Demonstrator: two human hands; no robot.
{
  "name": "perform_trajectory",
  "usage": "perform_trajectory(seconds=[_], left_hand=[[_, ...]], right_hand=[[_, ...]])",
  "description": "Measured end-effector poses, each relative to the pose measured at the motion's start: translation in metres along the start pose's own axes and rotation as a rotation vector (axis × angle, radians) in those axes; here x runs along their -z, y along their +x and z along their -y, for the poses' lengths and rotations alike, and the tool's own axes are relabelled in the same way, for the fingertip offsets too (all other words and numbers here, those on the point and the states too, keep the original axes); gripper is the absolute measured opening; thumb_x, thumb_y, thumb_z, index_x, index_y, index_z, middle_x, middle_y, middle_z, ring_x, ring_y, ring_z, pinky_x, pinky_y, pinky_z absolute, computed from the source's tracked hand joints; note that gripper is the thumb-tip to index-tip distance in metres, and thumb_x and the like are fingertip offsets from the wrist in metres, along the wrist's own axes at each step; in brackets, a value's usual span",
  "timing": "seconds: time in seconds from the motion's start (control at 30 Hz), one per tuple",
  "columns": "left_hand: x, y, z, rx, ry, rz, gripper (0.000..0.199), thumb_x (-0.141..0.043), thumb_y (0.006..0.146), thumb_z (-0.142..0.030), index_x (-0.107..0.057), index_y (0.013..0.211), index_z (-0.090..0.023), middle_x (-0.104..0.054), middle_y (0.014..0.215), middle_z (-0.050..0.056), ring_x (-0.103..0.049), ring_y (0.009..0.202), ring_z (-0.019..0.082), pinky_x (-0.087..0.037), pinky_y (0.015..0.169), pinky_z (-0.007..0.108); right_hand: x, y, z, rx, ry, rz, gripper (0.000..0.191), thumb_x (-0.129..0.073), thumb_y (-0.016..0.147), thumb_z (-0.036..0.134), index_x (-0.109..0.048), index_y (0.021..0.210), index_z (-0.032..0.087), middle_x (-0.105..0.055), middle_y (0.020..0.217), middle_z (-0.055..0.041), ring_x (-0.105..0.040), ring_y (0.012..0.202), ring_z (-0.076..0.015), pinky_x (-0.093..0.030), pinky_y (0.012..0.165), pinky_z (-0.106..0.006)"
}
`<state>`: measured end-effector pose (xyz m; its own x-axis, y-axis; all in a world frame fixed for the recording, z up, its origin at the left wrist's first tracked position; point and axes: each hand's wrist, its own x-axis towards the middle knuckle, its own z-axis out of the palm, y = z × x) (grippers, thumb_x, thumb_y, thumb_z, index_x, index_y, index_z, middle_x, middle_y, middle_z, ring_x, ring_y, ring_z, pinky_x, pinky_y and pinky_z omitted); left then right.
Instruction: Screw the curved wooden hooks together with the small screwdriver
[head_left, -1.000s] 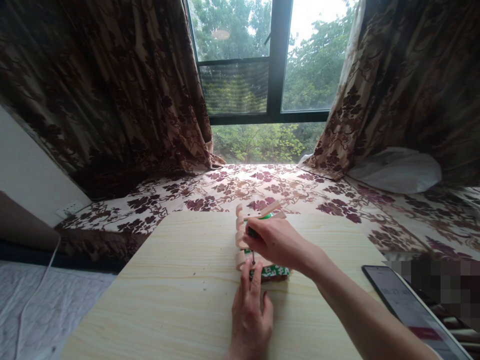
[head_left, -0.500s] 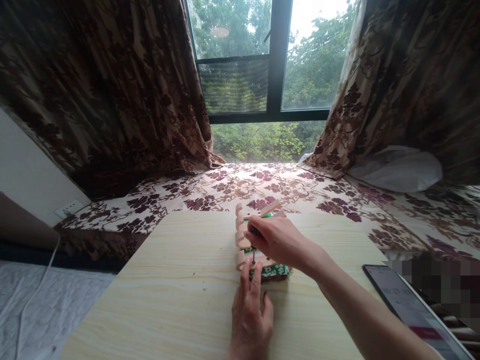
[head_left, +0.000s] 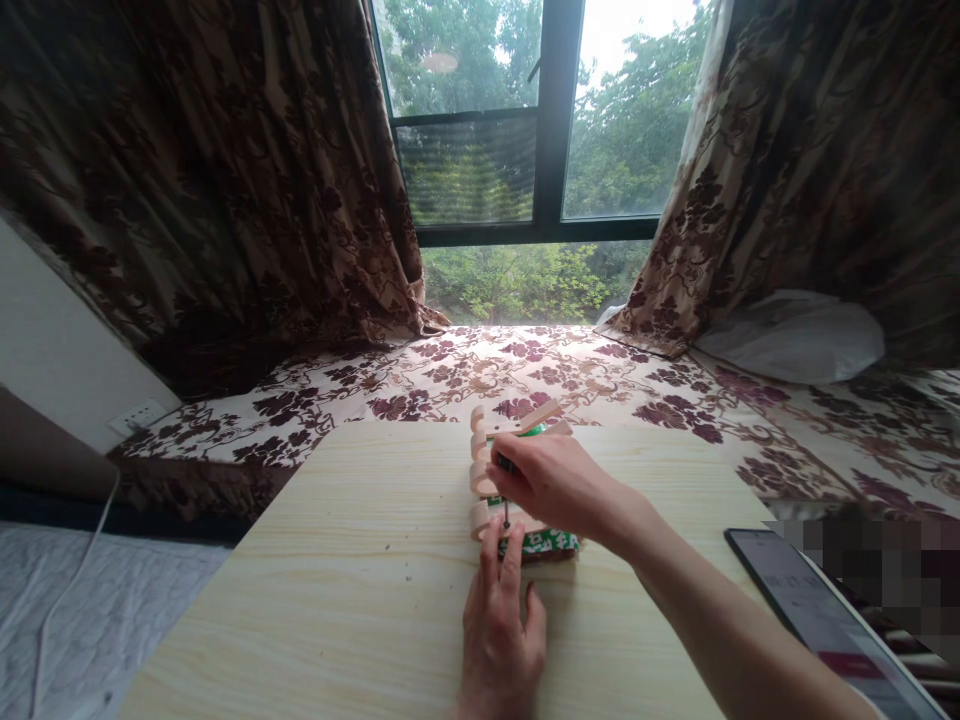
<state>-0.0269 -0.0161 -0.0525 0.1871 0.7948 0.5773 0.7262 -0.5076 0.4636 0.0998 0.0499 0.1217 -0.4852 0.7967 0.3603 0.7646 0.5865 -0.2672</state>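
Observation:
My right hand [head_left: 536,475] is wrapped round a screwdriver [head_left: 506,513], its dark handle mostly hidden in the fist. The shaft points straight down onto a pale wooden piece with rounded, hook-like ends [head_left: 480,520], and its tip seems to touch a small dark screw or hole there. Just below the tip, my left hand [head_left: 502,620] rests with fingers stretched out, two fingertips pressing at the near edge of the wood. Several such curved ends line up on the left side. Underneath lies a green package with white characters [head_left: 551,543], partly covered by the wood and my right hand.
All this stands on a light wooden table [head_left: 337,580] with a few tiny specks. A phone [head_left: 817,610] lies at the right edge. Beyond the table are a floral-covered ledge [head_left: 450,380], curtains [head_left: 300,180], a window and a white plastic bag [head_left: 795,338].
My right hand has turned very slightly round the screwdriver handle, while the shaft stays in the same place. My left hand has not visibly moved.

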Motion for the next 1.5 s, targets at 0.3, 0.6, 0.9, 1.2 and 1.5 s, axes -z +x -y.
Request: perform_trajectory(seconds=[0.3,0.6,0.9,1.2,1.5], left_hand=[[-0.001,0.000,0.000,0.004,-0.017,-0.013,0.070,-0.043,0.084,-0.002,-0.022,0.147,-0.026,-0.025,0.155,0.014,-0.027,0.142,0.027,-0.044,0.105,0.042],[0.000,-0.001,0.000,0.001,-0.018,-0.013,0.068,-0.043,0.085,-0.003,-0.023,0.147,-0.024,-0.025,0.155,0.014,-0.027,0.143,0.026,-0.044,0.106,0.041],[-0.001,0.000,0.000,0.002,-0.018,-0.011,0.069,-0.043,0.084,-0.002,-0.024,0.147,-0.024,-0.022,0.156,0.013,-0.026,0.143,0.026,-0.043,0.106,0.041],[-0.002,0.000,-0.001,0.013,-0.020,-0.021,0.068,-0.042,0.085,-0.003,-0.025,0.147,-0.025,-0.025,0.156,0.012,-0.029,0.142,0.025,-0.044,0.106,0.040],[-0.020,-0.008,0.011,0.019,0.048,-0.160,0.078,-0.043,0.076,0.002,-0.028,0.146,-0.028,-0.034,0.152,0.011,-0.045,0.133,0.027,-0.055,0.093,0.036]], right_hand=[[0.004,0.001,0.001,-0.008,0.009,0.012,0.017,-0.052,0.090,0.030,-0.055,0.078,0.018,-0.052,0.062,0.0019,-0.034,0.054,-0.0097,-0.019,0.052,-0.025],[0.000,0.000,0.000,-0.009,0.007,-0.001,0.017,-0.048,0.091,0.026,-0.051,0.076,0.019,-0.046,0.062,0.0028,-0.030,0.054,-0.0104,-0.019,0.052,-0.026],[0.001,0.000,0.000,-0.018,0.021,0.001,0.014,-0.046,0.091,0.027,-0.055,0.082,0.019,-0.054,0.065,0.0012,-0.037,0.056,-0.0107,-0.022,0.053,-0.025],[-0.003,0.000,-0.003,-0.057,0.034,-0.014,0.014,-0.049,0.091,0.029,-0.054,0.082,0.019,-0.053,0.064,0.0015,-0.037,0.054,-0.0106,-0.020,0.052,-0.025],[-0.020,0.000,-0.001,-0.030,0.044,-0.108,0.018,-0.044,0.093,0.027,-0.044,0.076,0.021,-0.054,0.064,0.0024,-0.041,0.054,-0.0110,-0.020,0.052,-0.025]])
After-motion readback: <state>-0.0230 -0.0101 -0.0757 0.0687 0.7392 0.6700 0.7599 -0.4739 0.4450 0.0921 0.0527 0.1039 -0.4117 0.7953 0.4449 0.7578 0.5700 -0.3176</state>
